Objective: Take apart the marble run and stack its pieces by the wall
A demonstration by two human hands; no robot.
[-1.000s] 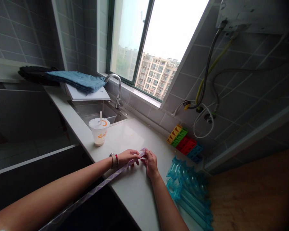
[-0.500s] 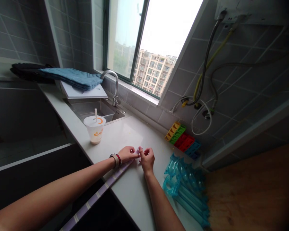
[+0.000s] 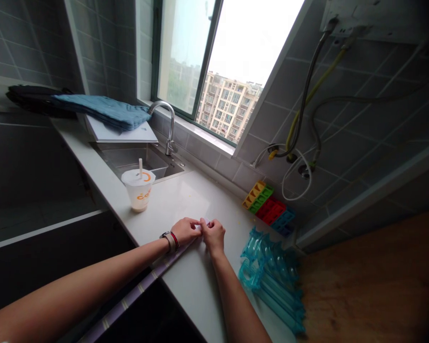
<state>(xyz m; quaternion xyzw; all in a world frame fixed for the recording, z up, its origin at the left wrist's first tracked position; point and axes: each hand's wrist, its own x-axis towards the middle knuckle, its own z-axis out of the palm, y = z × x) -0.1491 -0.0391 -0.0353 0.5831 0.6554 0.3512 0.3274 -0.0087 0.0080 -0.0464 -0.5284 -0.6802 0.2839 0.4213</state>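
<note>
A long lilac strip with pale cross bands (image 3: 129, 301) slants up over the front edge of the white countertop (image 3: 196, 286). Whether it is ribbon or paper, I cannot tell. My left hand (image 3: 184, 231) pinches the strip close to its far end, fingers closed. Right beside it, my right hand (image 3: 213, 234) is closed with thumb and finger on the end of the same strip. The two hands meet just above the counter, and their fingers partly hide the strip's tip. A watch and a red bracelet are on my left wrist.
A plastic drink cup with a straw (image 3: 138, 193) stands left of my hands, before the steel sink (image 3: 110, 159) and faucet (image 3: 170, 124). Clear teal inflated plastic packaging (image 3: 271, 281) lies at the right. Colourful stacked trays (image 3: 268, 207) lean by the wall.
My right hand has turned inward and closed up against my left fingers at the strip's end. The strip's end is now more covered. The view has shifted slightly.
</note>
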